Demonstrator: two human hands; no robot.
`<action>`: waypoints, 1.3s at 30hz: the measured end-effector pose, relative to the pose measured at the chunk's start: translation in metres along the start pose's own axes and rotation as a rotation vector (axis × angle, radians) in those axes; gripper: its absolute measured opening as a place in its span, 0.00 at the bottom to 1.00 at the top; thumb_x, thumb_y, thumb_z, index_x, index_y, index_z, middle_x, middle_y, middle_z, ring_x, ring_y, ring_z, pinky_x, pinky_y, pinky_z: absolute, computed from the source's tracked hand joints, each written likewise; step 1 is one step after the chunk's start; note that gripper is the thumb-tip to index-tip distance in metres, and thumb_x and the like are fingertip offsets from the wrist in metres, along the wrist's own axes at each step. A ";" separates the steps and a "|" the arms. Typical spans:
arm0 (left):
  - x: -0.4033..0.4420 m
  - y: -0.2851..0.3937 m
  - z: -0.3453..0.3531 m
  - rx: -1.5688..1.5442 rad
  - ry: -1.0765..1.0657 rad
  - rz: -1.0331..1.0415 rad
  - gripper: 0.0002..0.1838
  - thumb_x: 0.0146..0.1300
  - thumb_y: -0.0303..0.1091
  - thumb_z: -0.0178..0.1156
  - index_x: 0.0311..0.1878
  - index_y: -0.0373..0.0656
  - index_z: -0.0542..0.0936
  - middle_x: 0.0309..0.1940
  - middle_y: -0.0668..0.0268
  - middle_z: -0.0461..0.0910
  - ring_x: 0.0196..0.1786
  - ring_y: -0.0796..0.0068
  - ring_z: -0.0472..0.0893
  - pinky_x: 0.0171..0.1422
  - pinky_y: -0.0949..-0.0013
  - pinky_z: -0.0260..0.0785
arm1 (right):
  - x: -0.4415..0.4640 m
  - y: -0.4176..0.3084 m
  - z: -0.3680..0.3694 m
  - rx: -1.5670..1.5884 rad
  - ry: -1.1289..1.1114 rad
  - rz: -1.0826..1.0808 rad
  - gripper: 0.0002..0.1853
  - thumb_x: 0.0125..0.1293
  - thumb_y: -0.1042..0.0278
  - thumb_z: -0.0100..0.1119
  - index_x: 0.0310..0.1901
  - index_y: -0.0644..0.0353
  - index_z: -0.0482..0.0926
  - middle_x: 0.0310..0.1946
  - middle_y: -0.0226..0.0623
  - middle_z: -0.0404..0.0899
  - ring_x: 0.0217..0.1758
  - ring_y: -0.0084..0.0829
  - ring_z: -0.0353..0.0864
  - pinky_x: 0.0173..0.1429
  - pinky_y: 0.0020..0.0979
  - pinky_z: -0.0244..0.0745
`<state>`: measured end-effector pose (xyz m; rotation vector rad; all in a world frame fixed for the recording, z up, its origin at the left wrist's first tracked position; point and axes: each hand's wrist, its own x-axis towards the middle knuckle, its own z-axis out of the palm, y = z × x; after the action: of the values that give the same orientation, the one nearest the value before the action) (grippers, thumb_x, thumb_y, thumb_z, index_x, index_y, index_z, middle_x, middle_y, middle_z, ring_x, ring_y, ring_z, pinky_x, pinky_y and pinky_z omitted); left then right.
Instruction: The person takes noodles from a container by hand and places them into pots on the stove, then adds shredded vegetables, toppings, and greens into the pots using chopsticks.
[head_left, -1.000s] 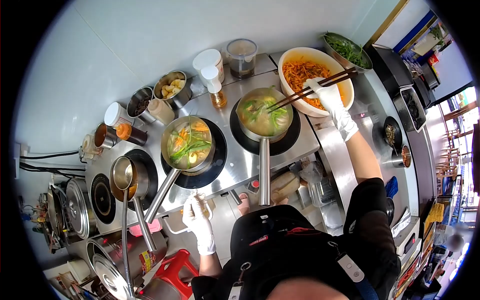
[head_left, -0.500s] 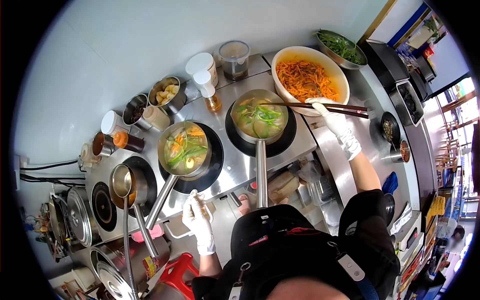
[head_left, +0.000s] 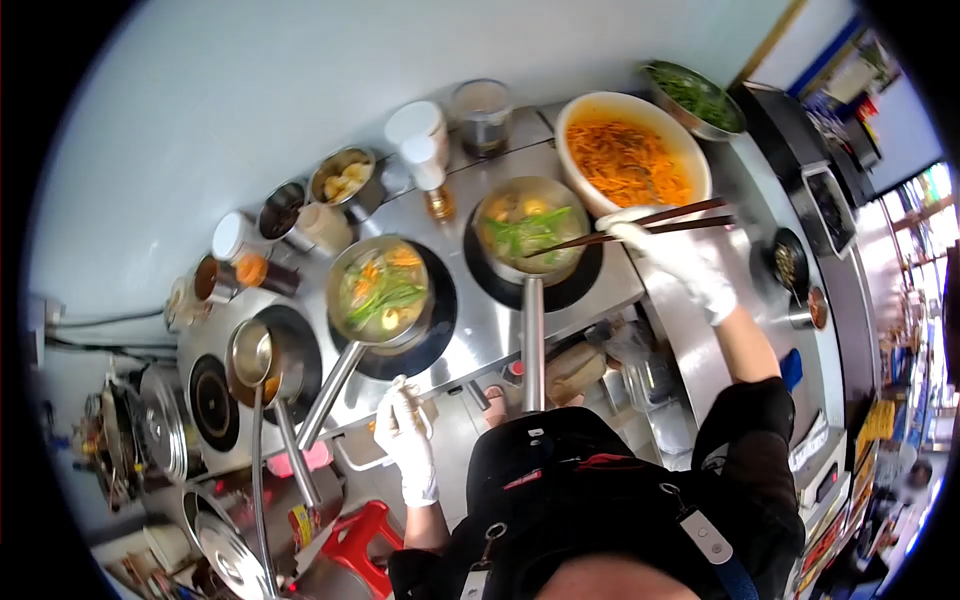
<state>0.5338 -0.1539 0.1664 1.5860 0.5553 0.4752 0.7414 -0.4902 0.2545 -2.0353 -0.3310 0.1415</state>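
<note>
My right hand, in a white glove, is closed around dark chopsticks. Their tips reach into the right saucepan, which holds broth and green stalks on a black burner. Left of it stands the middle saucepan, with greens, orange shreds and broth. My gloved left hand is below that pan, near the counter's front edge, its fingers bunched together; whether anything is between them is too small to tell. Just behind my right hand sits a white bowl of orange shreds.
A third pan with a ladle is at the left. Bottles, metal cups and tubs line the wall. A bowl of greens stands at the back right. A red stool is below.
My right hand has moved the chopsticks, whose tips are now lower in the right pan, at the near side of the greens. The view has shifted slightly. My left hand stays bunched.
</note>
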 end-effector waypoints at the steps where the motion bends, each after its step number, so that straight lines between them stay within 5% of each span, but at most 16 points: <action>1: -0.001 0.005 -0.001 0.031 0.008 0.032 0.12 0.69 0.32 0.51 0.50 0.36 0.78 0.36 0.67 0.80 0.35 0.85 0.75 0.39 0.81 0.66 | -0.003 -0.020 -0.006 0.038 0.037 0.116 0.10 0.64 0.68 0.57 0.40 0.65 0.82 0.38 0.35 0.83 0.42 0.25 0.80 0.50 0.28 0.74; 3: 0.000 -0.003 -0.010 0.001 0.036 -0.025 0.13 0.70 0.32 0.51 0.51 0.37 0.77 0.34 0.68 0.80 0.31 0.86 0.74 0.33 0.83 0.64 | -0.011 -0.045 -0.010 0.254 0.141 0.202 0.09 0.64 0.70 0.56 0.40 0.64 0.82 0.37 0.36 0.83 0.42 0.27 0.80 0.51 0.29 0.74; 5: -0.001 -0.006 -0.014 0.032 0.059 0.006 0.13 0.70 0.32 0.51 0.51 0.36 0.77 0.34 0.68 0.80 0.31 0.86 0.74 0.32 0.83 0.65 | -0.011 -0.067 0.000 0.124 0.067 -0.215 0.08 0.63 0.73 0.55 0.39 0.64 0.82 0.37 0.37 0.83 0.42 0.29 0.81 0.54 0.31 0.73; 7: -0.002 -0.014 -0.018 0.020 0.082 -0.021 0.12 0.69 0.32 0.51 0.49 0.36 0.78 0.33 0.68 0.81 0.31 0.86 0.74 0.33 0.82 0.66 | -0.007 -0.086 0.039 0.159 -0.024 -0.259 0.08 0.60 0.75 0.57 0.39 0.64 0.83 0.38 0.39 0.83 0.45 0.31 0.81 0.55 0.29 0.72; 15: 0.006 -0.004 -0.040 -0.101 0.070 -0.072 0.12 0.69 0.31 0.50 0.50 0.35 0.77 0.35 0.65 0.81 0.33 0.85 0.75 0.38 0.81 0.68 | 0.011 -0.041 0.215 0.157 -0.294 -0.451 0.07 0.60 0.74 0.60 0.40 0.64 0.80 0.39 0.36 0.81 0.42 0.24 0.81 0.46 0.24 0.75; 18: 0.011 -0.020 -0.059 -0.019 0.062 -0.045 0.12 0.69 0.29 0.49 0.50 0.34 0.77 0.36 0.64 0.81 0.36 0.82 0.77 0.43 0.78 0.69 | 0.005 -0.047 0.206 0.346 -0.305 -0.399 0.06 0.61 0.74 0.60 0.40 0.64 0.80 0.40 0.35 0.82 0.41 0.22 0.81 0.44 0.23 0.76; 20: 0.014 -0.025 -0.069 -0.008 0.068 -0.049 0.12 0.69 0.29 0.50 0.50 0.34 0.77 0.36 0.64 0.81 0.37 0.80 0.77 0.44 0.77 0.69 | 0.020 -0.026 0.196 0.581 -0.231 0.014 0.05 0.62 0.76 0.58 0.37 0.65 0.81 0.37 0.34 0.82 0.40 0.22 0.80 0.45 0.23 0.75; 22: 0.017 -0.028 -0.077 -0.009 0.081 -0.053 0.12 0.68 0.28 0.51 0.50 0.34 0.77 0.36 0.63 0.81 0.38 0.78 0.78 0.45 0.75 0.69 | 0.024 -0.054 0.178 0.314 -0.122 -0.205 0.04 0.62 0.76 0.58 0.37 0.65 0.81 0.35 0.34 0.82 0.39 0.22 0.80 0.45 0.24 0.75; 25: 0.030 -0.035 -0.092 0.272 0.136 0.194 0.11 0.66 0.26 0.52 0.49 0.36 0.78 0.37 0.61 0.81 0.39 0.73 0.78 0.46 0.72 0.70 | 0.028 -0.068 0.183 0.146 -0.235 -0.317 0.06 0.61 0.73 0.59 0.37 0.65 0.80 0.34 0.36 0.82 0.38 0.26 0.81 0.44 0.26 0.74; 27: 0.052 -0.021 -0.108 0.962 0.221 0.563 0.17 0.60 0.30 0.59 0.52 0.38 0.76 0.44 0.55 0.79 0.47 0.57 0.76 0.55 0.60 0.66 | 0.032 -0.072 0.200 0.051 -0.275 -0.257 0.06 0.61 0.71 0.58 0.38 0.64 0.80 0.34 0.37 0.82 0.39 0.27 0.81 0.44 0.26 0.74; 29: 0.076 -0.018 -0.121 1.346 0.231 0.545 0.24 0.56 0.36 0.63 0.55 0.37 0.74 0.46 0.55 0.78 0.48 0.55 0.76 0.56 0.58 0.65 | 0.046 -0.056 0.212 0.106 -0.192 -0.334 0.07 0.62 0.70 0.58 0.38 0.63 0.80 0.34 0.37 0.82 0.39 0.27 0.81 0.45 0.26 0.74; 32: 0.094 -0.046 -0.148 1.531 -0.089 0.159 0.26 0.53 0.39 0.64 0.54 0.38 0.75 0.38 0.58 0.78 0.43 0.59 0.77 0.45 0.58 0.69 | 0.054 -0.051 0.215 0.130 -0.079 -0.272 0.07 0.62 0.70 0.59 0.37 0.64 0.81 0.35 0.35 0.82 0.40 0.26 0.81 0.45 0.26 0.75; 36: 0.088 -0.074 -0.166 1.483 -0.073 0.236 0.20 0.50 0.41 0.66 0.44 0.39 0.79 0.30 0.58 0.78 0.36 0.59 0.79 0.40 0.59 0.71 | 0.047 -0.073 0.190 0.138 -0.018 -0.158 0.07 0.62 0.69 0.59 0.36 0.61 0.82 0.34 0.33 0.83 0.36 0.26 0.81 0.44 0.26 0.75; 37: 0.079 -0.069 -0.164 1.468 -0.074 0.250 0.19 0.50 0.41 0.65 0.43 0.39 0.79 0.30 0.58 0.78 0.35 0.60 0.79 0.40 0.60 0.71 | 0.048 -0.071 0.184 -0.152 0.038 -0.455 0.07 0.62 0.69 0.59 0.36 0.62 0.82 0.33 0.33 0.83 0.36 0.26 0.81 0.44 0.26 0.75; 39: 0.067 -0.061 -0.162 1.447 -0.075 0.255 0.18 0.50 0.41 0.65 0.41 0.39 0.80 0.30 0.58 0.78 0.34 0.61 0.80 0.41 0.61 0.71 | 0.041 -0.080 0.182 0.423 -0.031 -0.079 0.07 0.62 0.70 0.58 0.36 0.63 0.82 0.34 0.33 0.83 0.36 0.26 0.81 0.43 0.26 0.76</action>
<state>0.4851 0.0182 0.1183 3.0622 0.6766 0.1403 0.7226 -0.2884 0.2415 -1.6014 -0.3658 0.1781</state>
